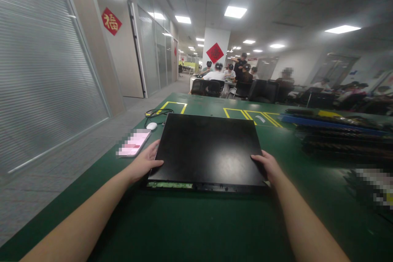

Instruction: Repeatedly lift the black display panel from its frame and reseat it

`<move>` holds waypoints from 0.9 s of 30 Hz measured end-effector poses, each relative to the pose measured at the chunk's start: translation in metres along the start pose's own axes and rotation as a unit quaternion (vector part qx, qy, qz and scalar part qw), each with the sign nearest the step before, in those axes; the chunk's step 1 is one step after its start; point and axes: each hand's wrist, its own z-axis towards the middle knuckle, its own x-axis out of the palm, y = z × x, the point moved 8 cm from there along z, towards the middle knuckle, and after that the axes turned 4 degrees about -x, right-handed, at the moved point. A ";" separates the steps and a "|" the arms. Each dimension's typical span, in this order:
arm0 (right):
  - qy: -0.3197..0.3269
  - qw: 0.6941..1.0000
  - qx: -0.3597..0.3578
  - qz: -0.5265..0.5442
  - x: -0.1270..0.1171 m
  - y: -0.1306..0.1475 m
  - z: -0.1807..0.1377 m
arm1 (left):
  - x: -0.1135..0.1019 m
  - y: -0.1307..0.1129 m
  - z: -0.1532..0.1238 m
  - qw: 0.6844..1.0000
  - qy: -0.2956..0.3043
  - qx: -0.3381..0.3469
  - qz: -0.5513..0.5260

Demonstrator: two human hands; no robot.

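A flat black metal case [207,149] lies on the green table [190,225] in front of me, with a strip of green circuit board showing at its near edge. My left hand [144,163] grips its left side near the front corner, thumb on the lid. On the opposite side, my right hand [267,166] holds the right front corner the same way, thumb on top and fingers wrapped round the edge.
A phone [134,143], a white mouse [151,126] and a coiled cable [158,111] lie to the left of the case. Stacked dark trays [337,131] fill the right side. Yellow tape boxes [245,114] mark the far table. Several people sit at desks beyond.
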 end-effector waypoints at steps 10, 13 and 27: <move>-0.004 1.000 -0.001 -0.010 -0.001 0.002 0.000 | 0.000 -0.001 0.000 1.000 -0.001 0.008 0.009; -0.009 1.000 -0.003 -0.016 0.000 0.003 -0.001 | 0.000 -0.001 0.000 1.000 -0.003 0.009 0.005; -0.009 1.000 -0.001 -0.011 0.001 0.005 -0.003 | -0.002 -0.001 0.000 1.000 -0.012 0.015 0.014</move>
